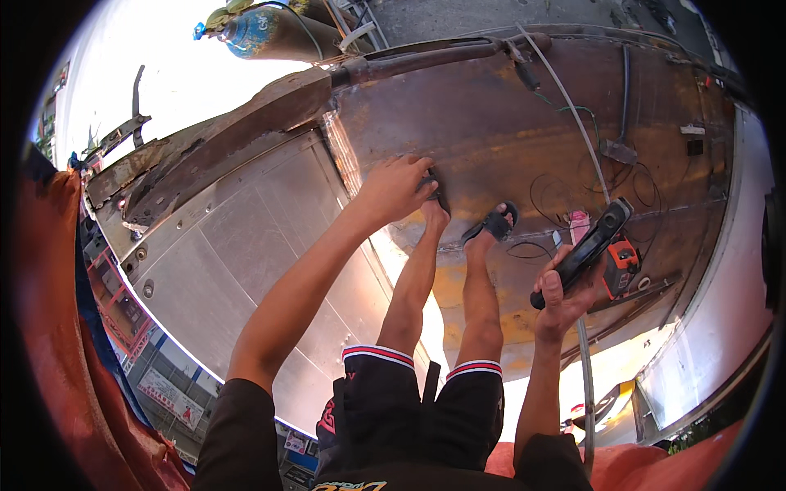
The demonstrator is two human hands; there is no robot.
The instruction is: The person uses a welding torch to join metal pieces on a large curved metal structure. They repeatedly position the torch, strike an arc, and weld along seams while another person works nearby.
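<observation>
My right hand (565, 299) is closed around a long, narrow black object (591, 250), tilted up to the right. Its exact kind does not show from this side. A pale grey pole or hose (571, 102) runs behind that object and reappears below my hand. My left hand (397, 188) hangs in front of my left foot, fingers loosely bent and apart, with nothing visible in them. Part of a black sandal (442, 199) shows beside its fingertips. The other black sandal (490, 227) is on my right foot, on the rusty brown metal sheet (458, 106).
An orange-and-black box-shaped device (622, 266) sits right of my right hand, near a pink item (579, 222). Thin black cables (565, 195) curl across the sheet. To the left slopes a silver metal panel (246, 221). A blue-topped gas cylinder (262, 34) lies beyond the rusty beam (221, 135).
</observation>
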